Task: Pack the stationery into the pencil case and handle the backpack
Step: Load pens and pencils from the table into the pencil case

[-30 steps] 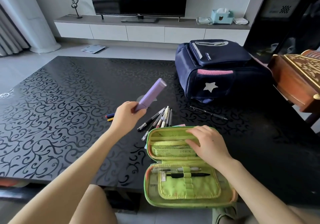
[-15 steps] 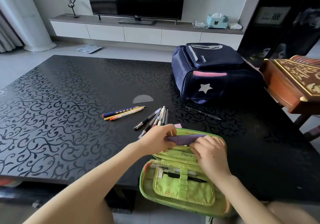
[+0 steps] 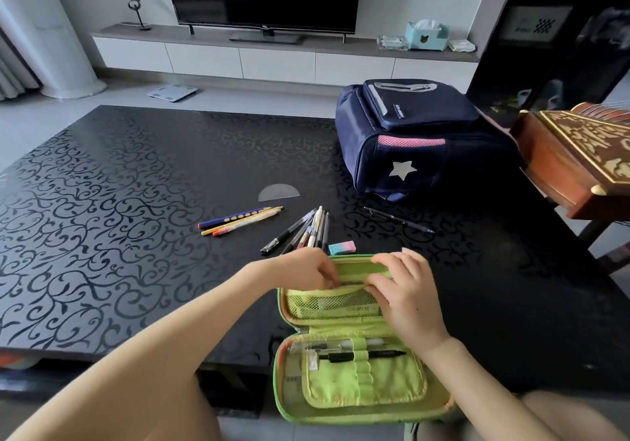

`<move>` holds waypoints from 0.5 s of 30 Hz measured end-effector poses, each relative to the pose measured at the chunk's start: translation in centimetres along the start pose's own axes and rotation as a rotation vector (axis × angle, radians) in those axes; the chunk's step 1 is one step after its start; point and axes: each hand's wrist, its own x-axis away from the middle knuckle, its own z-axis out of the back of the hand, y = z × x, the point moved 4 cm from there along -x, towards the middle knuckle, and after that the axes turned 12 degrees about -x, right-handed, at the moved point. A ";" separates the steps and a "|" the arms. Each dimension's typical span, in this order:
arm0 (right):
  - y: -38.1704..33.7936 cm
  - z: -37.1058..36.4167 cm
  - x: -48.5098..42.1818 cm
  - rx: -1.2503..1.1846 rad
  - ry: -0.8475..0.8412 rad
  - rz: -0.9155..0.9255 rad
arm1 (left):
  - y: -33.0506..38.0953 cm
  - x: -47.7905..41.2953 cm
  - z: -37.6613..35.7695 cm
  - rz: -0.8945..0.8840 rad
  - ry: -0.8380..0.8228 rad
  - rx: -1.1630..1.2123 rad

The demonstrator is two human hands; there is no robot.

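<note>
Left hand (image 3: 303, 270) & right hand (image 3: 405, 294) are both pinching mesh pocket (image 3: 334, 304) rim of pencil case (image 3: 392, 388). Case is prob. handling soft, light, floppy; take hold at outer shell.

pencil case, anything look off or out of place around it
The open green pencil case hangs half over the table's near edge, so it could slide off. One black pen lies alone beside the backpack, apart from the other pens. Nothing spilled or damaged.
</note>
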 end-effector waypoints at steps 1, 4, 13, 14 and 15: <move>0.1 -0.3 0.0 -0.025 -0.041 -0.014 | -0.1 0.2 -0.3 0.014 -0.030 -0.006; 0.3 -1.0 0.0 -0.126 -0.147 -0.107 | -0.3 0.8 -0.8 0.047 -0.062 0.029; 0.0 0.1 0.1 -0.251 -0.196 -0.160 | -1.6 1.4 -0.8 0.012 0.192 -0.263; -0.1 0.2 0.3 -0.247 -0.193 -0.130 | -1.4 1.4 -1.1 -0.005 0.151 -0.305; -0.2 0.2 0.5 -0.236 -0.190 -0.113 | -1.2 1.1 -1.5 -0.016 0.102 -0.361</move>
